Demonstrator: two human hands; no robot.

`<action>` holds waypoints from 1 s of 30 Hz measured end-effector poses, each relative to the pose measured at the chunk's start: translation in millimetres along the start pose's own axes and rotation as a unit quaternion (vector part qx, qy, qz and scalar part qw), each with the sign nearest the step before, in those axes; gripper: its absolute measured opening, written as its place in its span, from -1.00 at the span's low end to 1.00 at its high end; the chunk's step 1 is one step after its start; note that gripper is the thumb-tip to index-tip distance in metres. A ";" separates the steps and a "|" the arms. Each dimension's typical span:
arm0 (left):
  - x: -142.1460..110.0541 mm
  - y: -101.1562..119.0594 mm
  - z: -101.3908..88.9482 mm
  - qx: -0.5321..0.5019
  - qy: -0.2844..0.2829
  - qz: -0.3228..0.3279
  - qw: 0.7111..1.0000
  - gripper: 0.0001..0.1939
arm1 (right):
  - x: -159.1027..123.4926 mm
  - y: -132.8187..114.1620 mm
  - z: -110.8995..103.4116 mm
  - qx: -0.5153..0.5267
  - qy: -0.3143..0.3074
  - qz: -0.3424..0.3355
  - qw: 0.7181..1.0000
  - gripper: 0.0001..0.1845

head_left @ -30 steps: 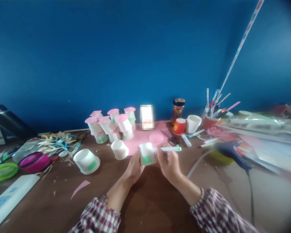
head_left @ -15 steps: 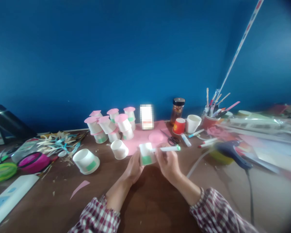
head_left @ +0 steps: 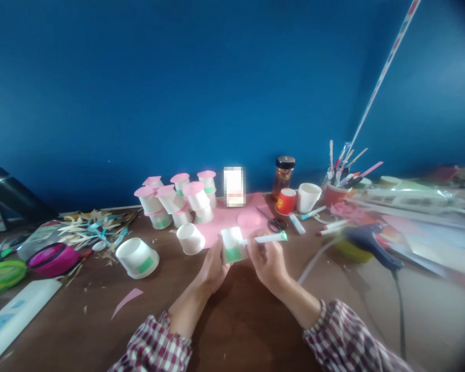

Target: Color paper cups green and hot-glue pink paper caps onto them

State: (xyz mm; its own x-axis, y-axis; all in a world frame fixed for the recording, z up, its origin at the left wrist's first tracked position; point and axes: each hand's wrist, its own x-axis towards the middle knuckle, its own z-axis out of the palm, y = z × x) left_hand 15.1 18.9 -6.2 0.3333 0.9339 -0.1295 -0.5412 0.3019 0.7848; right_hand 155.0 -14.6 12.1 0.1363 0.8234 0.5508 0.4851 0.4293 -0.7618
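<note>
My left hand [head_left: 214,266] is closed around the left side of a white paper cup [head_left: 231,240] that has a green patch near its lower end. In my right hand [head_left: 270,261] is a white marker [head_left: 266,238] with a green end, held level, its tip at the cup's right side. Whether the tip touches the cup I cannot tell. Beyond my hands lies a pink paper sheet [head_left: 213,235] with a round pink paper piece [head_left: 249,219] on it. Another white cup [head_left: 190,238] stands just left of the held one, and a larger-looking white cup [head_left: 137,258] with a green patch is farther left.
Several stacked cups with pink paper tops [head_left: 196,195] stand behind. Scissors [head_left: 277,224], a red cup [head_left: 285,201] and a lidded jar [head_left: 283,175] are at the back right. A glue gun [head_left: 372,243] lies right; a power strip [head_left: 19,320] and paper scraps [head_left: 96,230] are left.
The marker's green end has dipped and shifted slightly left in my right hand. The cup in my left hand has moved or tilted only a little; everything else stays put.
</note>
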 end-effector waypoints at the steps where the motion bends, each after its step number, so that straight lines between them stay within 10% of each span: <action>1: -0.2 0.2 0.1 0.000 0.000 -0.001 1.000 -0.59 | -0.2 0.4 0.3 0.003 0.000 0.002 1.000 -0.87; 30: -1.0 1.3 2.4 0.004 0.001 -0.003 1.000 -0.61 | 1.9 5.8 2.3 0.022 0.040 0.006 0.999 -0.86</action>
State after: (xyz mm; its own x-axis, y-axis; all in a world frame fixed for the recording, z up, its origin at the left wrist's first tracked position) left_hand 15.9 17.9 -3.6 0.3352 0.9324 -0.1354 -0.5322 0.3059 0.7894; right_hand 156.1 -9.7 8.0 0.2116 0.7972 0.5654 0.4455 0.4363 -0.7818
